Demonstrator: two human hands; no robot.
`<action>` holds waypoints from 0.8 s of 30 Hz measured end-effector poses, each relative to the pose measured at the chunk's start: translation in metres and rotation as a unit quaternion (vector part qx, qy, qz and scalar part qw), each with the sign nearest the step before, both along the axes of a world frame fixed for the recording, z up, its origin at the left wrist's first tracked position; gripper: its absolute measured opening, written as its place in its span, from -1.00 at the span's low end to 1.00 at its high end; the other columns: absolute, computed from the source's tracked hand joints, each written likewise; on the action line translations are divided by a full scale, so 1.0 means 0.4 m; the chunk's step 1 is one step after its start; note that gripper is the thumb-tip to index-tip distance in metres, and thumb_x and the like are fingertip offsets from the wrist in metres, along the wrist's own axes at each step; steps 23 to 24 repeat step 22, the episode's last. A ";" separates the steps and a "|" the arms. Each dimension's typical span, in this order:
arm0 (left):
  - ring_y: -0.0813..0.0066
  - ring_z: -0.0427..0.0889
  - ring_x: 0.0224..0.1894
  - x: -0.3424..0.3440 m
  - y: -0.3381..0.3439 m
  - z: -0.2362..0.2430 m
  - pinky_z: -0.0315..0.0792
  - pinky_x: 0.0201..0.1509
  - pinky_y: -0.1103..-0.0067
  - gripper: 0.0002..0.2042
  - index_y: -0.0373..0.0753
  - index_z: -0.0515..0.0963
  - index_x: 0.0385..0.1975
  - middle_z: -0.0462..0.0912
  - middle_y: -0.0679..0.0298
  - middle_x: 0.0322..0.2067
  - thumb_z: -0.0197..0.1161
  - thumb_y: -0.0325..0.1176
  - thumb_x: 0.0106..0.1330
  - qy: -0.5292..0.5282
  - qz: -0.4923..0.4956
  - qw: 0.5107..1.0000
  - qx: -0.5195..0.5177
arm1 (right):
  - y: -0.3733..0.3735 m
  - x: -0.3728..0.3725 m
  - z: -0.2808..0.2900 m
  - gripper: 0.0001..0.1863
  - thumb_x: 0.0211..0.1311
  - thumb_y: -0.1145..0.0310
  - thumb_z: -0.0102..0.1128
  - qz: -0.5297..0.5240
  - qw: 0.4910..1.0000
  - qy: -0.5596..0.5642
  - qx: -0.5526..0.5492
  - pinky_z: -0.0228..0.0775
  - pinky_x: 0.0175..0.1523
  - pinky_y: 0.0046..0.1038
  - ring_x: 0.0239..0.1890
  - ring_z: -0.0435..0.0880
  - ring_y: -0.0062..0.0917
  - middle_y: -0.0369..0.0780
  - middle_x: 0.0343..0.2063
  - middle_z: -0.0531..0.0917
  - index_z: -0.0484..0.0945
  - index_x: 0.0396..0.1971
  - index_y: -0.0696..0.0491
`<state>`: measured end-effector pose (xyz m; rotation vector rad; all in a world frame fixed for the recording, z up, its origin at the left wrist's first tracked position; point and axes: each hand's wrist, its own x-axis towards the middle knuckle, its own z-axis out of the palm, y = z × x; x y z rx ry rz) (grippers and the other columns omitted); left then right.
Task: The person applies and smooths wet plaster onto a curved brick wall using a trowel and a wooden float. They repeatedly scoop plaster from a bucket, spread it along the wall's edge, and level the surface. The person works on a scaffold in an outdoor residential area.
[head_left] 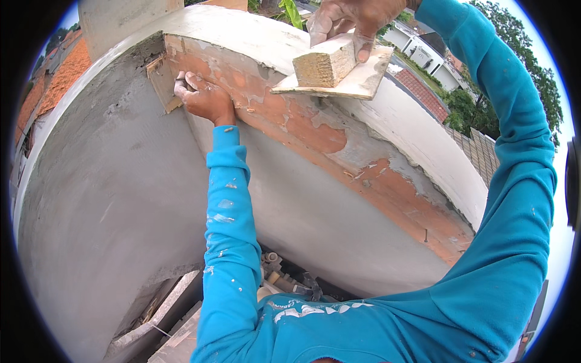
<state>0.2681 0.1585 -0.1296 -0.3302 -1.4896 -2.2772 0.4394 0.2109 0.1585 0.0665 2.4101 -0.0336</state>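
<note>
At the upper right my right hand (363, 21) is closed around the wooden block handle (327, 63) of a plastering float. The float's flat board (369, 78) is turned down over the white top of the wall. My left hand (209, 100) is at the inner corner, fingers curled tightly beside a small wooden board (163, 88) standing against the plaster. A small dark tip shows between its fingers; what they hold is not clear. Behind it runs an orange-brown strip (315, 130) with patches of grey mortar.
Smooth grey plaster walls (109, 163) curve around the corner. A nail (426, 235) sticks out of the strip at the right. Below my arms lie pipes and fittings (281, 278) and a wooden-edged opening (163, 308). Roofs and trees (514, 54) stand beyond the wall.
</note>
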 end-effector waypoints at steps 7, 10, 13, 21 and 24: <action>-0.03 0.62 -0.16 0.012 0.022 -0.009 0.46 -0.09 0.24 -0.67 -0.44 0.44 -0.02 0.60 -0.07 -0.15 -0.02 -0.26 0.47 -0.012 -0.001 0.998 -0.055 | -0.134 0.498 0.002 -0.32 -0.22 0.44 0.54 -0.117 0.986 0.044 -0.114 0.37 0.21 -0.38 -0.03 0.60 -0.32 -0.13 -0.10 0.63 0.56 0.05 0.21; -0.06 0.62 -0.16 -0.005 0.032 -0.025 0.45 -0.08 0.23 -0.68 -0.43 0.45 -0.04 0.61 -0.08 -0.16 -0.01 -0.26 0.47 -0.009 0.018 0.998 -0.060 | -0.216 0.684 0.010 -0.37 -0.29 0.51 0.54 -0.154 0.979 0.068 -0.116 0.43 0.07 -0.35 -0.13 0.60 -0.25 -0.14 -0.18 0.64 0.63 -0.03 0.13; -0.08 0.62 -0.16 -0.030 0.001 -0.017 0.45 -0.08 0.22 -0.69 -0.44 0.45 -0.05 0.61 -0.11 -0.15 0.01 -0.28 0.46 -0.008 0.043 0.997 -0.066 | -0.289 0.867 0.013 -0.40 -0.34 0.50 0.57 -0.273 0.953 0.075 -0.108 0.46 0.03 -0.34 -0.13 0.61 -0.25 -0.15 -0.17 0.64 0.68 -0.10 0.09; -0.07 0.62 -0.13 0.023 0.035 0.011 0.47 -0.09 0.23 -0.71 -0.46 0.44 -0.05 0.61 -0.15 -0.15 0.02 -0.31 0.46 0.008 0.029 0.999 -0.019 | -0.253 1.029 0.106 -0.21 -0.35 0.43 0.67 -0.413 0.882 0.226 -0.007 0.36 0.27 -0.27 0.08 0.59 -0.33 -0.12 0.01 0.61 0.52 0.06 0.17; -0.06 0.62 -0.12 0.027 0.042 0.017 0.48 -0.08 0.24 -0.71 -0.46 0.44 -0.05 0.60 -0.15 -0.13 0.02 -0.31 0.47 0.010 0.023 1.000 -0.013 | -0.209 0.988 0.128 -0.15 -0.34 0.42 0.68 -0.415 0.868 0.268 -0.045 0.33 0.31 -0.24 0.11 0.58 -0.34 -0.11 0.03 0.59 0.48 0.10 0.19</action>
